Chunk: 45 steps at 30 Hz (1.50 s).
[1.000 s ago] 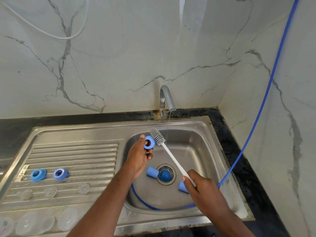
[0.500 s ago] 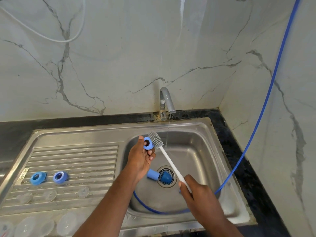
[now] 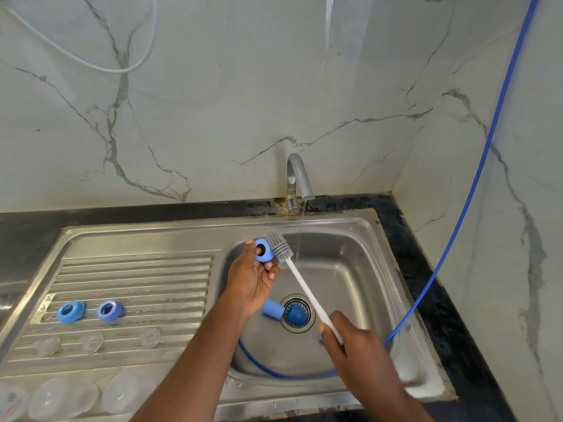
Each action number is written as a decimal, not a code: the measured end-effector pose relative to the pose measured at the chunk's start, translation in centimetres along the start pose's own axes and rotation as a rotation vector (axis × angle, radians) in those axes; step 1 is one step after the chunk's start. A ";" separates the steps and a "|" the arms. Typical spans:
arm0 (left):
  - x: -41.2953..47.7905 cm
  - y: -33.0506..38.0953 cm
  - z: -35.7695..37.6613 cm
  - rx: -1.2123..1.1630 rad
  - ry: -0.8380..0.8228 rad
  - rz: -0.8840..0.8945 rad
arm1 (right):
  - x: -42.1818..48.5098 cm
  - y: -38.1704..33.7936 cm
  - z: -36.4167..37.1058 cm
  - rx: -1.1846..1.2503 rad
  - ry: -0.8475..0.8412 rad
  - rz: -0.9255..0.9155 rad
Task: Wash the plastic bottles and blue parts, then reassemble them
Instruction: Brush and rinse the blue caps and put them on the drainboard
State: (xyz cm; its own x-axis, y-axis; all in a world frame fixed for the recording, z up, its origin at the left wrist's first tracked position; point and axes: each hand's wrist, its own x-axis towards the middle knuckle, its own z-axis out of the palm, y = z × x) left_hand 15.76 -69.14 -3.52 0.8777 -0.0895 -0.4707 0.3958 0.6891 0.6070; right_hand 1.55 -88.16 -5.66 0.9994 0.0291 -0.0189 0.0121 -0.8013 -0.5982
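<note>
My left hand (image 3: 251, 277) pinches a blue ring (image 3: 263, 250) over the steel sink (image 3: 362, 239). My right hand (image 3: 355, 345) grips the white handle of a bottle brush (image 3: 301, 284), whose grey bristle head (image 3: 279, 245) touches the ring's right side. A thin stream runs from the tap (image 3: 300, 178) just right of the bristles. A blue cap (image 3: 272, 309) lies in the basin beside the drain (image 3: 297, 313). On the draining board sit two more blue rings (image 3: 70, 312) (image 3: 109, 311) and several clear plastic pieces (image 3: 91, 342).
A blue hose (image 3: 457, 226) runs down the right wall and loops across the basin floor. Clear plastic bottles (image 3: 61, 397) lie along the sink's front left edge. A dark stone counter (image 3: 426, 269) surrounds the sink. A white cable (image 3: 91, 62) hangs on the back wall.
The brush head has slid a little along the blue ring and my right hand shifted slightly. The left hand stays in place holding the ring.
</note>
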 end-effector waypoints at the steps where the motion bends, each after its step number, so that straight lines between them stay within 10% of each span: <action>1: -0.1 0.2 0.0 -0.012 0.004 0.004 | -0.6 0.0 -0.2 0.004 -0.009 0.007; 25: -0.5 0.6 -1.2 0.356 0.084 -0.128 | -2.2 -3.5 -0.2 -0.174 0.025 0.087; 45: -1.0 -0.4 -0.3 -0.025 -0.088 -0.237 | -2.3 -3.1 -0.5 -0.220 0.083 0.063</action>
State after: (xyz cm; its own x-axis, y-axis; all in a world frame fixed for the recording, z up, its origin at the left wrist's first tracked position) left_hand 14.60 -69.11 -3.49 0.7815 -0.3122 -0.5401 0.5879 0.6585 0.4700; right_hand -0.73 -86.00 -3.39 0.9976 -0.0669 0.0202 -0.0528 -0.9110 -0.4091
